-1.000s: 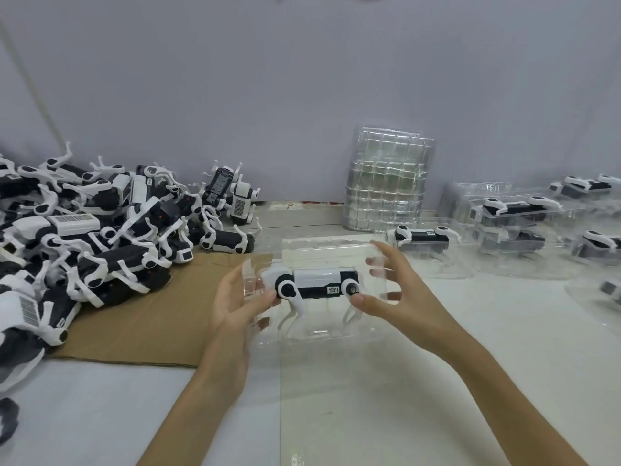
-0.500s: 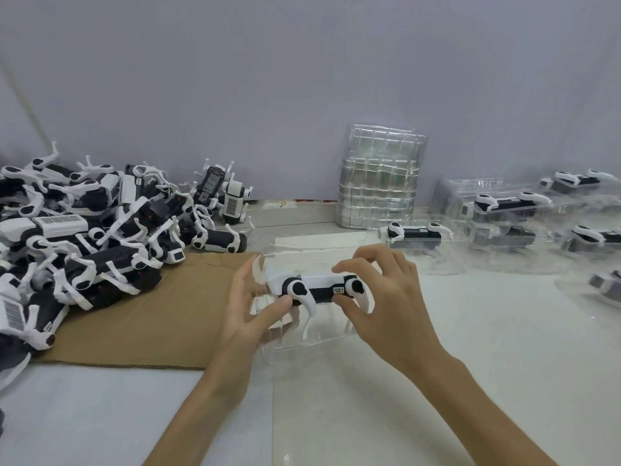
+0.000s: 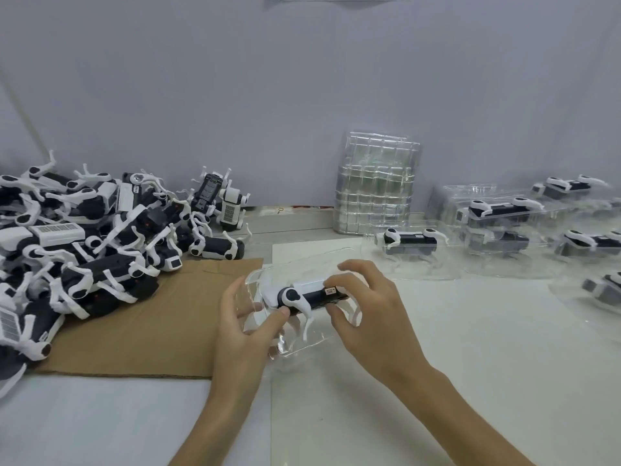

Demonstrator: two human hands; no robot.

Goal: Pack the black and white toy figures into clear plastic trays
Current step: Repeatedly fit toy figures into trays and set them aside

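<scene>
Toy figure [image 3: 314, 298] in clear tray [image 3: 295, 348], left hand [image 3: 240, 327] gripping tray, right hand [image 3: 373, 314] pinching figure, white table [image 3: 470, 348], lilac wall [image 3: 302, 95]

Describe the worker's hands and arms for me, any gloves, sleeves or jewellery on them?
The left hand and right hand are bare: no gloves, no rings on the fingers that show. Both forearms are uncovered to the frame's edge, with no sleeve, watch or bracelet in view.

Head camera looks forward-down, close over the table [image 3: 487, 348].
</scene>
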